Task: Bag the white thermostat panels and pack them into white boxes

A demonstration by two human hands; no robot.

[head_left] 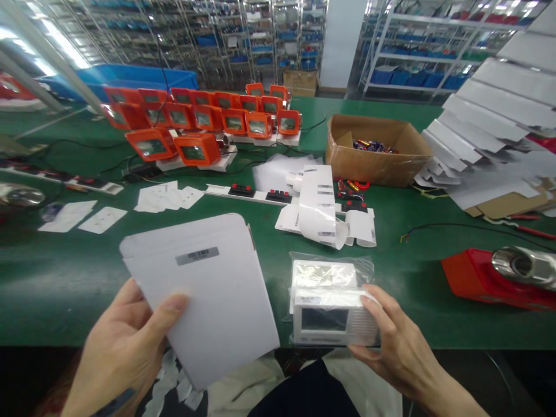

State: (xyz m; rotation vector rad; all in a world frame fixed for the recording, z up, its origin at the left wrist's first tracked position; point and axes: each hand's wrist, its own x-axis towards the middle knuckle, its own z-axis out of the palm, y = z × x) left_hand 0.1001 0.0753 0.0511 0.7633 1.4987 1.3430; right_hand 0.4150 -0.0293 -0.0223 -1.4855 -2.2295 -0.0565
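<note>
My left hand (124, 336) grips a flat white cardboard box (204, 289) by its lower left corner, thumb on top; the box bears a small grey label near its top. My right hand (391, 341) holds a white device wrapped in a clear plastic bag (330, 304) at the table's front edge, fingers curled over its right side. A screen shows on the device's front. The flat box and the bagged device sit side by side, a small gap between them.
Green table (412, 289). Rows of orange devices (204, 119) stand at the back. A roll of white labels (319, 202) lies mid-table, a brown carton (373, 150) of small parts behind it, stacked flat white boxes (490, 121) at right, a red device (482, 278) near right.
</note>
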